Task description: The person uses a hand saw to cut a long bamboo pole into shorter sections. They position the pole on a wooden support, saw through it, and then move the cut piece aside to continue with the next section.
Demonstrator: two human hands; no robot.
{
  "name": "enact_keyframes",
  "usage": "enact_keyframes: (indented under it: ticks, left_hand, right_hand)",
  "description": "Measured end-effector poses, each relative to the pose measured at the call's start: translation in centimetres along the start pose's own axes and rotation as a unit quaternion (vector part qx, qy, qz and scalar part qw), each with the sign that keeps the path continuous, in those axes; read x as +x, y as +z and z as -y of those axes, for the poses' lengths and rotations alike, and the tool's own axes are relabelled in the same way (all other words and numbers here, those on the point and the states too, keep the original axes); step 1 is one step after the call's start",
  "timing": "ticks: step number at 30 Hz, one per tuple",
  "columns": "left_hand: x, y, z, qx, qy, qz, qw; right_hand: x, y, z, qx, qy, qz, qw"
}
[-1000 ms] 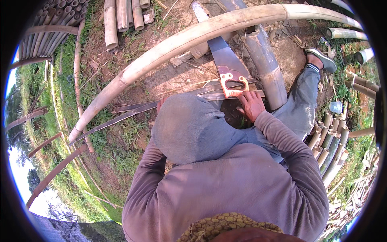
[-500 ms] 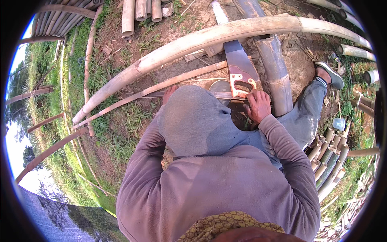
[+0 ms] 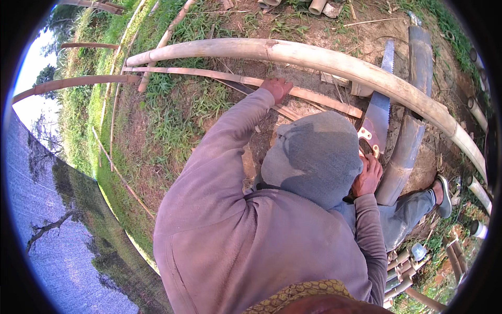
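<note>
My left hand [image 3: 277, 89] is closed over a long split bamboo strip [image 3: 324, 101], reaching past my raised knee [image 3: 314, 157] in grey-blue cloth. Under that strip, a narrower dark strip [image 3: 238, 87] slants toward the knee and disappears behind it. My right hand [image 3: 367, 175] has its fingers curled beside the handle of a handsaw [image 3: 377, 118]; what they hold is hidden. The saw lies with its blade under a thick curved bamboo pole [image 3: 314, 56]. To its right is a dark, thick bamboo log [image 3: 400, 159].
Cut bamboo lengths [image 3: 400, 269] are stacked at the lower right, a clear plastic container [image 3: 418, 251] beside them. More pole ends [image 3: 478, 191] line the right edge. A bluish sheet [image 3: 57, 230] spreads at lower left. My shoe [image 3: 444, 196] rests on the soil.
The view has swung, moving the saw and log rightward in the picture. My left hand has moved forward onto the bamboo strip. My right hand stays by the saw handle.
</note>
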State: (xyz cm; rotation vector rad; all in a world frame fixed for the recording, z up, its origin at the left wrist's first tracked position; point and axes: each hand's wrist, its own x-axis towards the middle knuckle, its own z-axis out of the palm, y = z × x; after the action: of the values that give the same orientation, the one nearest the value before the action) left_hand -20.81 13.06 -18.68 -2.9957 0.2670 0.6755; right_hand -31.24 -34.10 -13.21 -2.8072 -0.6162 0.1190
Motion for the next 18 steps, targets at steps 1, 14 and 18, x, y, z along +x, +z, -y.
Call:
enact_keyframes:
  ticks: [1, 14, 18]
  left_hand:
    - [-0.7, -1.1, 0.3, -0.007, 0.025, -0.006, 1.0]
    - [-11.7, -8.6, 0.8, -0.064, 0.123, -0.026, 0.99]
    - [-12.5, -9.3, 1.9, -0.058, 0.079, -0.067, 0.993]
  right_hand:
    - [-0.2, 0.1, -0.2, 0.007, 0.012, -0.002, 1.0]
    - [9.4, 2.0, 1.8, 0.093, -0.102, 0.092, 0.986]
    - [9.7, 5.3, 0.1, 0.099, -0.08, 0.174, 0.976]
